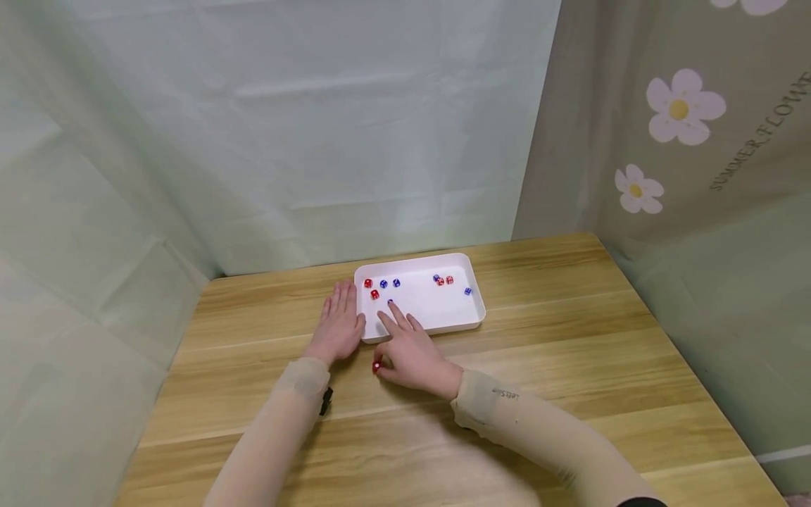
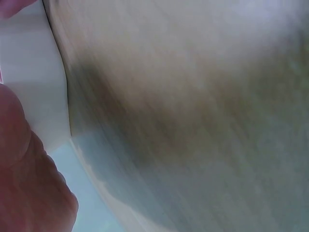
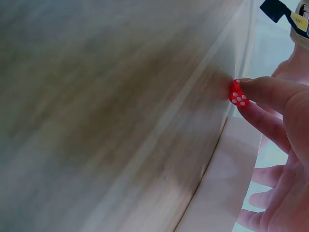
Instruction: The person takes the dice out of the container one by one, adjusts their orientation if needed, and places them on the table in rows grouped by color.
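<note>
Between its thumb and index finger, my right hand (image 1: pixel 415 358) pinches a red die (image 1: pixel 376 367) with white pips, close over the table in front of the white tray (image 1: pixel 423 260). The right wrist view shows the same red die (image 3: pixel 239 95) at the fingertips. Its other fingers spread over the tray's front rim, one reaching a blue die (image 1: pixel 390 302). My left hand (image 1: pixel 340 325) rests with straight fingers along the tray's left side. Inside at the left lie red dice (image 1: pixel 368 283) and blue dice (image 1: pixel 383 284); at the right are more red dice (image 1: pixel 449 280) and a blue die (image 1: pixel 467 291).
The tray stands near the back edge of a wood-grain table (image 1: pixel 570 338). Pale cloth (image 1: pixel 380 141) hangs behind and to the left, and a flower-print curtain (image 1: pixel 595 127) hangs at the right.
</note>
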A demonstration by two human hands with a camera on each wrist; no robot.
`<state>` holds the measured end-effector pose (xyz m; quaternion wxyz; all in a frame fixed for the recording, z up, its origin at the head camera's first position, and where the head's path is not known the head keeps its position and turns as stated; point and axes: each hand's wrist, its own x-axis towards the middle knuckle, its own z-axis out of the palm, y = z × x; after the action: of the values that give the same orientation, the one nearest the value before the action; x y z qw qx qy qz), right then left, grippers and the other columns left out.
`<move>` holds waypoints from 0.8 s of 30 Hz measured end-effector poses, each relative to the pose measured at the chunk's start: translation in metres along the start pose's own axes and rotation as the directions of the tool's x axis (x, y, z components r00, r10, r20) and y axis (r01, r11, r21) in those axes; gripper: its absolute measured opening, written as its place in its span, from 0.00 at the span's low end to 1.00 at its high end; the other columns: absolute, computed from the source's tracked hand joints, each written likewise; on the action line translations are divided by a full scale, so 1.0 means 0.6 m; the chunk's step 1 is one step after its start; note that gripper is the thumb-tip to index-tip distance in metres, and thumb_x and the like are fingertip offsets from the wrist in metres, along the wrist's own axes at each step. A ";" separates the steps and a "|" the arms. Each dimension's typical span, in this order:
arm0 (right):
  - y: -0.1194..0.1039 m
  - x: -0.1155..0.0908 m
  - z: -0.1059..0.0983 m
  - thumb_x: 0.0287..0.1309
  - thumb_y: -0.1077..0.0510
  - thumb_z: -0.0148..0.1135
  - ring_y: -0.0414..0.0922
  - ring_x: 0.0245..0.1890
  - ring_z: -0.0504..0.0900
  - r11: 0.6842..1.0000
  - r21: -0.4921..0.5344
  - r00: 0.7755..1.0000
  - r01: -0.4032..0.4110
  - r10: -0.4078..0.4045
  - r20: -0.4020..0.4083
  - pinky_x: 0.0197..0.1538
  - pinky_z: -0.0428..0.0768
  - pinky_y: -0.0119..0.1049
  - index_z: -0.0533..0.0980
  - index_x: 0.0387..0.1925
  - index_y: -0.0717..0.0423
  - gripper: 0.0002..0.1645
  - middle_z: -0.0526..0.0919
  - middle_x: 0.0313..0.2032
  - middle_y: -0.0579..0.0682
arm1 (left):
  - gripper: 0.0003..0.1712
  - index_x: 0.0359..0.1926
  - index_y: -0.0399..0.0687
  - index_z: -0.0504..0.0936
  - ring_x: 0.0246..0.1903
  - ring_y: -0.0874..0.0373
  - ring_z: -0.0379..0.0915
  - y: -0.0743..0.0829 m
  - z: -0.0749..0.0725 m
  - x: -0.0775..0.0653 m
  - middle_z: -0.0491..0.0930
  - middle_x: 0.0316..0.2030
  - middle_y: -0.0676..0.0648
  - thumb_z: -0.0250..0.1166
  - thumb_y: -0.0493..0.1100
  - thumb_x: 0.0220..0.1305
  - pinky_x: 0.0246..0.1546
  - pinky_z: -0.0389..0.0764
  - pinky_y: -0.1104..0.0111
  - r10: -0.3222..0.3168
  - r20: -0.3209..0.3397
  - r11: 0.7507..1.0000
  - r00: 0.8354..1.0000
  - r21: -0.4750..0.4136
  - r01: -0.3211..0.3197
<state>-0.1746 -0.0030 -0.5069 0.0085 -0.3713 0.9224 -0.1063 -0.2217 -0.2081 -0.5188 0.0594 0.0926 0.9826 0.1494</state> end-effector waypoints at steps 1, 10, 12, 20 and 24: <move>0.000 0.000 0.000 0.62 0.37 0.76 0.63 0.84 0.45 1.000 -0.005 1.000 -0.001 0.001 0.001 0.79 0.60 0.64 0.91 0.41 0.33 0.10 0.62 0.81 0.59 | 0.42 0.84 0.29 0.37 0.84 0.37 0.23 -0.001 0.000 0.001 0.33 0.85 0.32 0.43 0.49 0.84 0.82 0.35 0.42 0.002 -0.001 1.000 1.000 -0.002 -0.002; 0.000 0.001 0.003 0.62 0.37 0.76 0.64 0.84 0.46 1.000 -0.005 1.000 -0.005 0.005 -0.005 0.79 0.59 0.63 0.91 0.42 0.33 0.11 0.62 0.81 0.59 | 0.43 0.84 0.29 0.37 0.84 0.38 0.21 0.000 -0.002 0.001 0.31 0.85 0.33 0.42 0.49 0.85 0.82 0.33 0.43 -0.006 0.015 1.000 1.000 -0.003 0.006; 0.000 0.001 0.003 0.62 0.37 0.76 0.64 0.84 0.46 1.000 -0.011 1.000 0.000 0.000 -0.011 0.79 0.59 0.63 0.90 0.42 0.33 0.11 0.63 0.81 0.59 | 0.42 0.84 0.29 0.37 0.84 0.38 0.21 0.000 -0.001 0.001 0.31 0.85 0.33 0.42 0.49 0.84 0.82 0.32 0.44 -0.004 0.013 1.000 1.000 -0.012 0.005; -0.002 0.000 0.006 0.62 0.38 0.75 0.66 0.83 0.48 0.999 -0.029 0.999 0.020 -0.021 -0.030 0.79 0.60 0.63 0.90 0.39 0.34 0.10 0.64 0.80 0.59 | 0.43 0.84 0.31 0.36 0.84 0.39 0.19 -0.012 0.013 0.008 0.30 0.85 0.35 0.42 0.51 0.84 0.82 0.31 0.43 -0.006 0.008 1.000 1.000 -0.015 0.006; -0.003 0.001 0.005 0.62 0.38 0.75 0.65 0.83 0.47 1.000 -0.029 0.999 0.012 -0.013 -0.030 0.79 0.60 0.62 0.89 0.38 0.33 0.09 0.63 0.80 0.59 | 0.43 0.85 0.31 0.36 0.84 0.40 0.19 -0.015 0.014 0.010 0.30 0.85 0.35 0.41 0.51 0.84 0.82 0.31 0.44 -0.005 0.003 1.000 1.000 -0.013 0.005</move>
<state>-0.1733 -0.0052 -0.5094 -0.0114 -0.3756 0.9215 -0.0986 -0.2277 -0.2128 -0.5299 0.0618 0.0901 0.9818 0.1553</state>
